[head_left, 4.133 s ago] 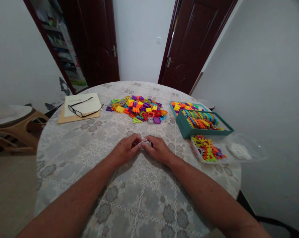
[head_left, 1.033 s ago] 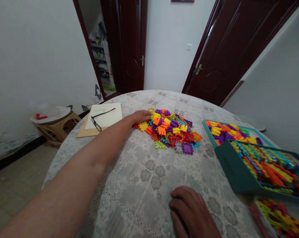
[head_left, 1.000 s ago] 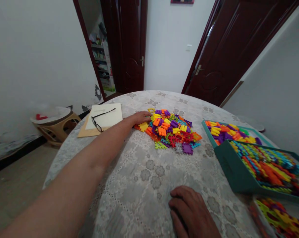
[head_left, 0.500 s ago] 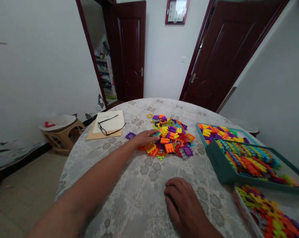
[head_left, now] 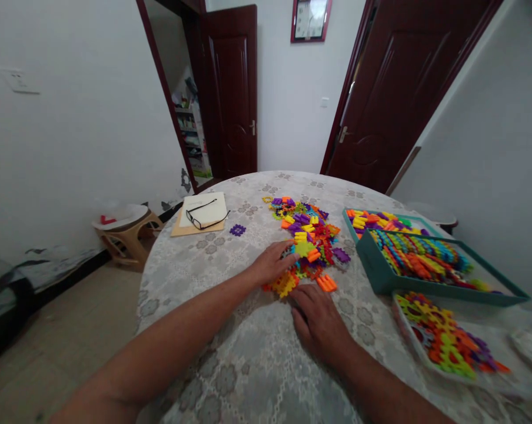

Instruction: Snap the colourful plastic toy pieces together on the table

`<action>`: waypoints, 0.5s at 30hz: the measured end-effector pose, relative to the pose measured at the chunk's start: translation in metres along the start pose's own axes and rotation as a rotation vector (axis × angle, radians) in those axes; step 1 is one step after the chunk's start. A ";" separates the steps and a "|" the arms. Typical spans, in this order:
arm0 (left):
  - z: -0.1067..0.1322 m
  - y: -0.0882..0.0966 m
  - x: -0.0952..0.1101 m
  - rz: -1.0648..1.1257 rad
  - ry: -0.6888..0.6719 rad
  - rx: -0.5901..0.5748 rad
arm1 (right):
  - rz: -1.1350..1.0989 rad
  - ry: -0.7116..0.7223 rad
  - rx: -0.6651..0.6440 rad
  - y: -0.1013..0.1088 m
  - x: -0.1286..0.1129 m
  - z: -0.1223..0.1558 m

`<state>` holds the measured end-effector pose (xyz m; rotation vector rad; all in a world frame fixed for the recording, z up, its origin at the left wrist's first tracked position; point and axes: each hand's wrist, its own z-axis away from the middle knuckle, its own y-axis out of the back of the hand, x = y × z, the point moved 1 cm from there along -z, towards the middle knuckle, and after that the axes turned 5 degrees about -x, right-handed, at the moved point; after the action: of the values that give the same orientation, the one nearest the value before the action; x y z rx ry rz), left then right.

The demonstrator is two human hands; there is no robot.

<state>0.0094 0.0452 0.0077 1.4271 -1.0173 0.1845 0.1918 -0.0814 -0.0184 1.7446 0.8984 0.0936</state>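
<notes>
My left hand (head_left: 272, 263) reaches into a heap of colourful plastic gear pieces (head_left: 323, 241) on the table. Its thumb and fingers close round a few pieces at the near left of the heap, a yellow-green gear (head_left: 303, 247) among them. How many it grips is hidden. Just below, my right hand (head_left: 316, 312) lies low over the cloth, fingers bent and thumb apart, with nothing visible in it. Its fingertips are at the near edge of the heap, by a yellow gear (head_left: 286, 285). Close to that hand lies an orange connector (head_left: 326, 283).
At right stand a green box (head_left: 429, 285) of linked pieces, its lid (head_left: 349, 221) with connectors, and a clear tray (head_left: 409, 338) of gears. Glasses (head_left: 198, 222) rest on papers (head_left: 178, 229) at left. A purple gear (head_left: 238, 230) lies alone on the patterned tablecloth (head_left: 230, 353).
My left hand has moved nearer and to the right, with pieces of the heap shifted nearer. My right hand has moved forward to the heap's near edge. The view has shifted slightly.
</notes>
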 end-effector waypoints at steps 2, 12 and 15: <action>0.007 0.002 0.003 0.001 -0.049 0.012 | 0.015 0.006 0.026 -0.002 0.003 0.002; 0.010 0.076 -0.074 -0.506 0.206 0.266 | 0.051 0.050 0.117 0.005 -0.011 0.002; 0.006 0.091 -0.099 -0.547 0.283 0.226 | 0.079 0.075 -0.054 0.007 -0.017 0.000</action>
<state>-0.1122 0.1035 0.0065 1.7739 -0.3599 0.0960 0.1836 -0.0926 -0.0063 1.7361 0.8732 0.2345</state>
